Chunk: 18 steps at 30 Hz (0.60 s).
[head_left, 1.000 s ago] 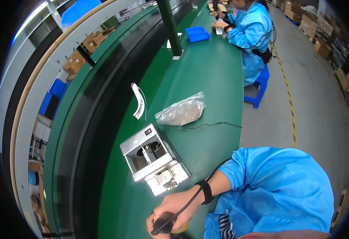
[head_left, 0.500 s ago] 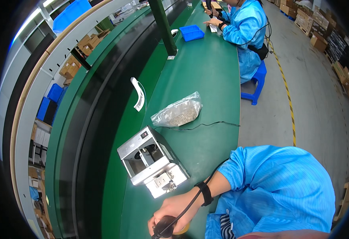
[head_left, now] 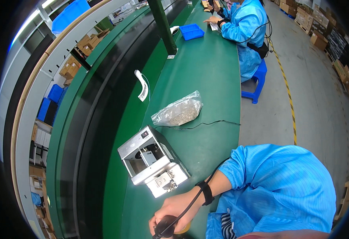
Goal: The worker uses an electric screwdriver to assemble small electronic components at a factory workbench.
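Note:
My right hand (head_left: 173, 213) is at the bottom of the view, its fingers wrapped round a black corded electric screwdriver (head_left: 165, 225). The rounded top and cord of the screwdriver show; its lower end is hidden under the hand. A black band (head_left: 205, 193) circles my wrist, and the cord runs up along the forearm. Just beyond the hand stands a silver metal screw feeder (head_left: 167, 165) with an open top and a small rocker switch. Past it lies a clear plastic bag (head_left: 178, 111) of small metal pieces, probably screws. My left hand is out of view.
A curved white part (head_left: 143, 88) lies on the green belt (head_left: 122, 131) left of the green worktop (head_left: 206, 79). A thin black cable (head_left: 206, 124) crosses the worktop. Farther off are a green post (head_left: 163, 28), a blue tray (head_left: 191, 32) and a co-worker (head_left: 246, 28) on a blue stool (head_left: 258, 81).
The white curved part has travelled a little farther away along the belt. A piece inside the feeder has shifted. The co-worker's hands have moved slightly; my right hand stays nearly still.

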Tool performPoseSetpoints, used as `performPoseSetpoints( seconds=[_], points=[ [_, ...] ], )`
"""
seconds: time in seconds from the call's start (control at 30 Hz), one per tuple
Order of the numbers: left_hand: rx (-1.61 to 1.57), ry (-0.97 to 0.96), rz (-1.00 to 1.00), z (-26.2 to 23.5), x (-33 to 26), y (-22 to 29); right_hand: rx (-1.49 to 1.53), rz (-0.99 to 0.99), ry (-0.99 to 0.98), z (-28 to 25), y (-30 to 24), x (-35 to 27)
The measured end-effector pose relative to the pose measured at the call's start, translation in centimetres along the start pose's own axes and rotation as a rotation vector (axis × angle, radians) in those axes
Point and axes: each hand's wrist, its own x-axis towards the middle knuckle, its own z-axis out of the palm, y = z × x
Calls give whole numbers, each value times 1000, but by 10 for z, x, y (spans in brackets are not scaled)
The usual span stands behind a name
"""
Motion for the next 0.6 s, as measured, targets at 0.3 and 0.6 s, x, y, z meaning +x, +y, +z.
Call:
performPoseSetpoints(
  seconds=[0.3, 0.6],
  points=[
    [2, -5, 1, 0, -2, 1, 9, -21, 23, 2, 2, 0],
    [14, -7, -5, -5, -4, 2, 5, -29, 24, 2, 3, 1]
  ],
)
